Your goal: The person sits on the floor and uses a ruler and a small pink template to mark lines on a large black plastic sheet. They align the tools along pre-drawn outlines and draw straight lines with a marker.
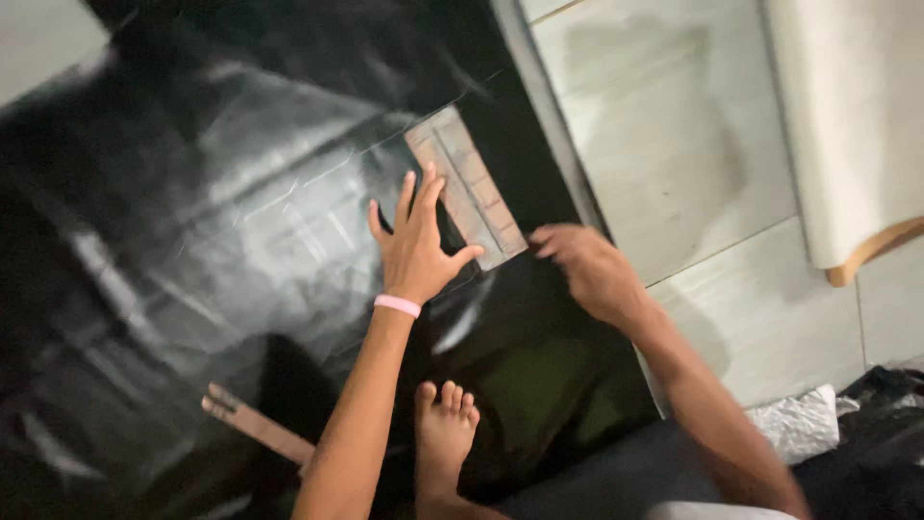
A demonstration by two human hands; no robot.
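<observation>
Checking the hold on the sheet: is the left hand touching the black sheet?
Touching. The head view shows the left hand pressed flat, fingers spread, on the black sheet.

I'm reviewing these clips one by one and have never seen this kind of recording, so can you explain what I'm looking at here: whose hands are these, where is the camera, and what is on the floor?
There is no machine here. A person wears a camera on the head, so the single picture looks down at that person's own arms and a bare foot.

A shiny black sheet is spread over a pale tiled floor. The left hand, with a pink wristband, lies flat with fingers spread on the sheet. The right hand touches the near end of a flat wooden strip that lies on the sheet; how firmly it grips is hard to tell in the blur.

Another wooden strip lies lower left. A pale roll sits upper right, and crumpled white material lies lower right.
</observation>
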